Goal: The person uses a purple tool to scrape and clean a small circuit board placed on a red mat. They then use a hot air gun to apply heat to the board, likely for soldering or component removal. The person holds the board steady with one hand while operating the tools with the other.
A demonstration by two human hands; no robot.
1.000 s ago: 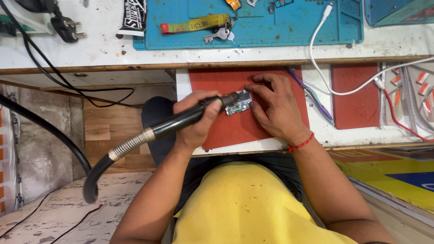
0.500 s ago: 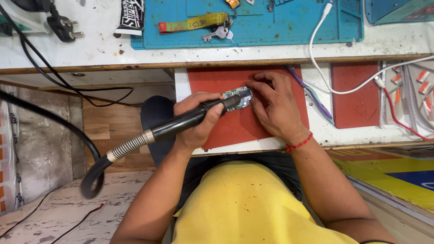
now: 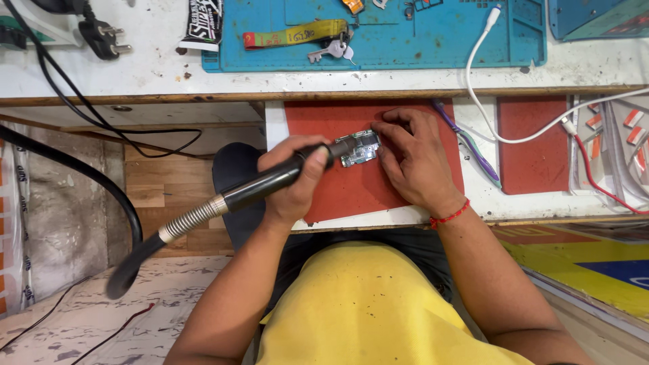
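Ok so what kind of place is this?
Most likely an electronics repair bench: the left hand holds a hot-air wand over a small circuit board steadied by the right hand, with a blue work mat behind.

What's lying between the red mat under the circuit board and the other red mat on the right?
In the head view, a purple toothbrush and a white cable lie on the white strip between them.

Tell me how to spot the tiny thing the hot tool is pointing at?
Find the red mat on the white pull-out shelf, just below the blue mat. Between the left hand, holding the black tool, and the right hand, lies a small circuit board. It is the only greenish, silvery thing on that mat.
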